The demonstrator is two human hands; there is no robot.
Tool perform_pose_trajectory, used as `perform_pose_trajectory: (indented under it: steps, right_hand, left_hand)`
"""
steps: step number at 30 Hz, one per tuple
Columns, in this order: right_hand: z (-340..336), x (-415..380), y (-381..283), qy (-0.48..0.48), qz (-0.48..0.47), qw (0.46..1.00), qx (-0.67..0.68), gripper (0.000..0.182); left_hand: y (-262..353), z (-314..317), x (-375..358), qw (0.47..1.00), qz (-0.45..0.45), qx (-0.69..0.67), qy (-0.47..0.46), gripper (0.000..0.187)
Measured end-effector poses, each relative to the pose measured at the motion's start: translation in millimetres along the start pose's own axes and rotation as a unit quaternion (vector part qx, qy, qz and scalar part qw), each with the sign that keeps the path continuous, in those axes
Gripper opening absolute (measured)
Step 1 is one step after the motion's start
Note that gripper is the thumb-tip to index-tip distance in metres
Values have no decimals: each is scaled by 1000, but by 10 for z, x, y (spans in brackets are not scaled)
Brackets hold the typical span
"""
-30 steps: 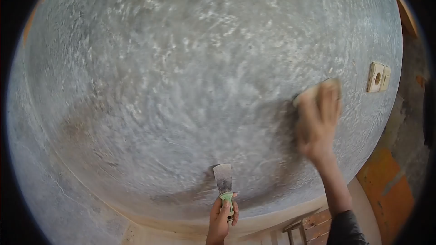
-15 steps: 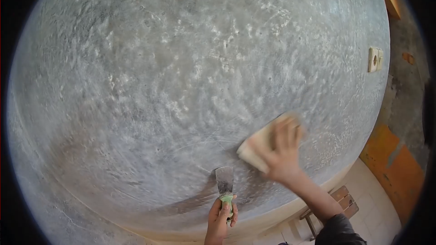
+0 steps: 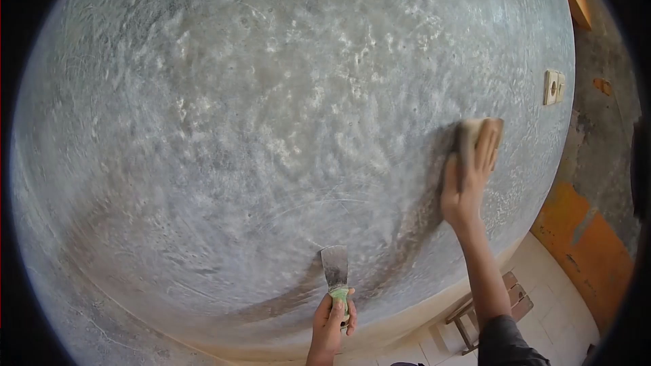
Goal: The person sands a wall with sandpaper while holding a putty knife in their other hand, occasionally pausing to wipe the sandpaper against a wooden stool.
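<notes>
In front of me is a rough grey plastered wall (image 3: 271,115) with whitish patches and faint curved scratches. My left hand (image 3: 327,327) is closed round the green handle of a putty knife (image 3: 335,268), its blade pointing up close to the lower wall. On the right, my right hand (image 3: 466,193) lies over a pale rectangular pad (image 3: 469,137) against the wall, fingers stretched up along it. Motion blurs the pad a little, and the palm and fingers hide part of it.
A white wall socket (image 3: 553,87) sits near the wall's right edge. Below right, a small wooden stool (image 3: 517,295) stands on the pale tiled floor (image 3: 553,278). Beyond the corner is an orange-painted lower section (image 3: 566,220) of another wall.
My right hand has swept the pad up and to the right across the wall, turning it more upright. My left hand with the putty knife has stayed almost in place.
</notes>
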State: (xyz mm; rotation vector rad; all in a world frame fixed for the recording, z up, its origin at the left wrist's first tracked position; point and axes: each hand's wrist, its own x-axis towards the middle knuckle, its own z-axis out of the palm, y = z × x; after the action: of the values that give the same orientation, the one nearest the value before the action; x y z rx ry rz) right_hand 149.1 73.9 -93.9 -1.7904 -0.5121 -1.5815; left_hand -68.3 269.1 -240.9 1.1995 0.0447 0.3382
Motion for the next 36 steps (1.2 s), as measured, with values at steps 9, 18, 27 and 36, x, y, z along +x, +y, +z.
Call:
perform_pose_trajectory:
  steps: [9, 18, 27, 36]
  right_hand:
    - [-37, 130, -96, -125, -135, 983, -18, 61]
    - [-49, 137, -123, -190, -334, 921, -57, 60]
    - [15, 134, -285, -165, -322, 932, -20, 60]
    - [135, 69, -777, -123, -298, 947, 8, 49]
  left_hand:
    - [-180, 171, -55, 998, -13, -63, 24, 38]
    - [-172, 279, -91, 997, -9, -73, 30, 35]
    - [-93, 119, -135, 997, 31, -37, 60, 37]
    - [284, -438, -241, 996, 44, -28, 70, 36]
